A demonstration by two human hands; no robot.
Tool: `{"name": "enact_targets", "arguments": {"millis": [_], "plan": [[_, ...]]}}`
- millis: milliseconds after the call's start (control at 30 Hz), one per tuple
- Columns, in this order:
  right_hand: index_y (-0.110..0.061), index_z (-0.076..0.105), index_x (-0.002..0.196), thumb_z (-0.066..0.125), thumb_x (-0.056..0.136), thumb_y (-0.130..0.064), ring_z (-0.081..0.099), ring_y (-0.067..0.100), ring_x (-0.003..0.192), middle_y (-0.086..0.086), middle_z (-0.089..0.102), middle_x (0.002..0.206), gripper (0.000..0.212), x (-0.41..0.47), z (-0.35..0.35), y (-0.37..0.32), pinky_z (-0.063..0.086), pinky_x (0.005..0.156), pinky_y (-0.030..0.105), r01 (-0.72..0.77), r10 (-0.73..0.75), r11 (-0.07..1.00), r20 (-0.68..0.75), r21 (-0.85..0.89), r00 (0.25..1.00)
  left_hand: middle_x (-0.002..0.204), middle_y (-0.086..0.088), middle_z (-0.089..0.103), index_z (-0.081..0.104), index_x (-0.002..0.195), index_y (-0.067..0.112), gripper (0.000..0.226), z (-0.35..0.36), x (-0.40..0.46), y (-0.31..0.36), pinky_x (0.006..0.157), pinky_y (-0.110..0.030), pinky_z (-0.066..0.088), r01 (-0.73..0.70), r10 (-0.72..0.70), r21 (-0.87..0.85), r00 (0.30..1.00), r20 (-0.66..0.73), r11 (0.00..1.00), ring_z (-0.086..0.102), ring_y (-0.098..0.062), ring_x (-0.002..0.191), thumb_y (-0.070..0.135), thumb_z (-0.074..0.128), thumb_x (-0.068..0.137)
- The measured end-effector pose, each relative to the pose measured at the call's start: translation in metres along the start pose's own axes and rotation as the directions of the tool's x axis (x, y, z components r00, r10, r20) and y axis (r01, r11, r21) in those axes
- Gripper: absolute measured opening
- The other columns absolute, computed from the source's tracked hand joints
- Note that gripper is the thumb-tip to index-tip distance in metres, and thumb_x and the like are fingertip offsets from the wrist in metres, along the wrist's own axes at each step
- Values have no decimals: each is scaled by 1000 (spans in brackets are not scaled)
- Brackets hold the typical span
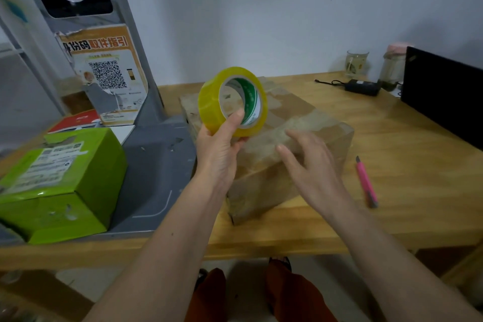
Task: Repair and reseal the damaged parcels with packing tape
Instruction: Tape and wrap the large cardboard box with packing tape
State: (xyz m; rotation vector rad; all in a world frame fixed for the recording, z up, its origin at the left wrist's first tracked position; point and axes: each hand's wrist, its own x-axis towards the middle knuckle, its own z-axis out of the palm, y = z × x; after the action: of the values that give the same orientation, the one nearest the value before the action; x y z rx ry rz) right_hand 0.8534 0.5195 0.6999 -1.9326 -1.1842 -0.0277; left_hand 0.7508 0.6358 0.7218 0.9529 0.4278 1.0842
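Nearest the camera, two bare forearms reach forward over the front edge of the light wooden worktop [392,204]. The left hand [218,150] grips a yellow roll of clear packing tape [232,100], thumb pressed on the inner edge of the green-and-white printed core, fingers curled under the outer rim. The roll is held upright, lifted above the far left part of a brown cardboard parcel [264,178]. The right hand [308,162] hovers just above the parcel's top with fingers spread and relaxed, holding nothing; whether the fingertips touch the cardboard I cannot tell.

The parcel sits on the worktop in the middle, turned at an angle, one corner toward the person, its top crossed by several strips of old clear tape. To its right, well apart, a pink utility knife [366,183] lies flat on the wood. To the left a bright green cardboard box [65,188] with a white shipping label rests on a grey metal base [156,165], and a red-and-white flat packet [78,120] lies behind it.

Further back on the left a grey upright stand carries a torn orange poster with a QR code [107,73]. At the far right stand a black laptop screen [444,94], a black power adapter [362,86] with its cable and two glass jars [356,63] against the white wall.
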Motion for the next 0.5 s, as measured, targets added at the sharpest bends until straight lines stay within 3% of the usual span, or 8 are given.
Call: {"name": "enact_targets", "arguments": {"millis": [100,200,267,333,400,500], "plan": [[-21,50,135,62,90,-36,42,13,128,-4,49,137,49,3,2,-26,36,107,30,-29,29,993,-1,110,1000,88,4,71,64,100,20,19,1,-7,2,94,-46,53,-12,13,-16,1000,21,1000,69,-15,94,10,71,85],[-18,57,126,71,85,-32,53,15,120,-1,58,128,46,12,6,-37,45,101,38,-110,113,974,-4,197,994,88,1,69,62,100,17,27,-1,-15,1,79,-38,55,-12,15,-87,999,34,996,68,-17,92,17,74,76],[-19,64,108,75,81,-26,62,11,102,-3,67,109,30,14,10,-41,52,92,34,-161,169,935,2,317,986,86,-1,68,59,104,14,35,-2,-20,2,74,-35,55,-4,8,-134,999,31,991,68,-18,86,19,75,74],[-22,63,84,77,78,-17,66,7,82,-6,70,87,16,12,15,-45,56,79,28,-182,203,886,-5,426,979,83,-2,67,59,103,11,26,-4,-24,3,76,-36,55,8,0,-171,999,45,985,67,-18,83,16,71,81],[-25,61,72,77,77,-13,65,7,72,-8,68,75,21,10,20,-48,55,71,25,-169,218,864,-51,475,975,80,-3,67,61,91,11,11,-4,-27,5,79,-37,55,43,-36,-210,999,34,977,67,-19,82,17,68,85],[-26,62,67,77,77,-13,65,7,70,-8,68,73,22,7,23,-50,54,68,23,-134,205,865,-97,483,974,93,-12,67,62,83,8,20,-4,-33,9,80,-36,58,112,-114,-286,993,10,952,67,-24,91,24,71,77]]}}
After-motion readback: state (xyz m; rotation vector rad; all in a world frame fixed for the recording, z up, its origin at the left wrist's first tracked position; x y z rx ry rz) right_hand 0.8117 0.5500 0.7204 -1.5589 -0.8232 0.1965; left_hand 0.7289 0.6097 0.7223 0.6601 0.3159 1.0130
